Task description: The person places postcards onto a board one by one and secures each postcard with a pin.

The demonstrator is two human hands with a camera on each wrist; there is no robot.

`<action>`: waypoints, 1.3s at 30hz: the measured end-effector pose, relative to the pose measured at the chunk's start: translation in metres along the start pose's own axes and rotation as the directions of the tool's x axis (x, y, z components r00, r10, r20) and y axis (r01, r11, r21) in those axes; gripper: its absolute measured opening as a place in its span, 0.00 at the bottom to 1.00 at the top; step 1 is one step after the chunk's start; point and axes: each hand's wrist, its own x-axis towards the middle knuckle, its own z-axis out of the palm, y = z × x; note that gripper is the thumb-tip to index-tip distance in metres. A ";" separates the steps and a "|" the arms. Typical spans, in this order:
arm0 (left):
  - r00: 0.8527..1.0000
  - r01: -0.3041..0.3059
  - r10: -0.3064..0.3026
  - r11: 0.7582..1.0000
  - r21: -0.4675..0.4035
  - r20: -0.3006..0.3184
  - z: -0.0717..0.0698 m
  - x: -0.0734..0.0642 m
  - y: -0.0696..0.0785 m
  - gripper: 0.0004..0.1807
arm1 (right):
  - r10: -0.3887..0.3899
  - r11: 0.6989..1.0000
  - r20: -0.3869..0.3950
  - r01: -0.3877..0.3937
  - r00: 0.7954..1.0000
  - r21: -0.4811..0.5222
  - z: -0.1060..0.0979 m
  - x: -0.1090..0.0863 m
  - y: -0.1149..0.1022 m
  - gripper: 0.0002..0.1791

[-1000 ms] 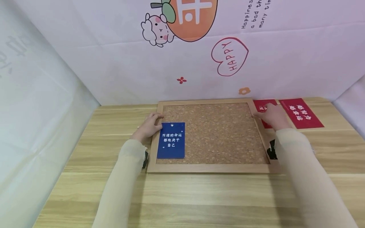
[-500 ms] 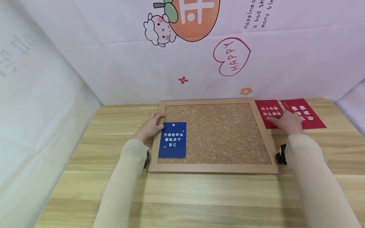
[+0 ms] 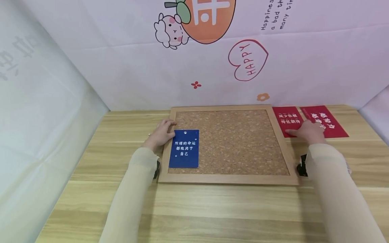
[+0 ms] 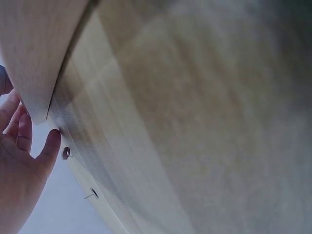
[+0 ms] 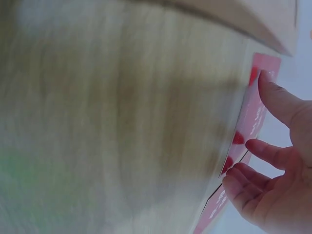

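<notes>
A cork board [image 3: 240, 141] in a light wooden frame lies on the table. A blue card [image 3: 183, 157] with white writing and a hole at its top lies over its left side. My left hand [image 3: 160, 135] rests at the frame's left edge, fingertips on the wood; in the left wrist view its thumb [image 4: 50, 146] stays apart from the fingers. My right hand [image 3: 310, 131] is spread low over two red cards right of the board. Its thumb and fingertips touch the nearer red card [image 3: 285, 116], which lies flat; the farther red card [image 3: 335, 126] is partly covered.
In the left wrist view, two small tacks, a round-headed tack [image 4: 66, 153] and another tack [image 4: 93, 193], lie on the wooden table [image 3: 225, 209] beside my left hand. A white printed cloth [image 3: 136, 77] stands up behind the table.
My right hand has moved right, off the board's right frame edge and onto the red cards. The frame's right side has settled flush. My left hand stays at the left edge.
</notes>
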 end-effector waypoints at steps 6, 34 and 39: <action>1.000 0.004 -0.004 1.000 0.008 -0.005 0.000 0.000 0.000 0.27 | 0.015 1.000 -0.019 -0.016 1.000 -0.004 0.002 0.002 0.000 0.46; 1.000 0.007 -0.007 1.000 0.016 -0.005 -0.002 0.000 0.003 0.27 | 0.081 0.995 0.012 -0.082 0.997 0.053 -0.003 0.006 0.001 0.42; 1.000 0.011 -0.011 1.000 0.021 -0.002 -0.001 0.001 0.002 0.27 | 0.084 0.995 0.003 -0.084 0.996 0.062 -0.002 0.006 0.004 0.44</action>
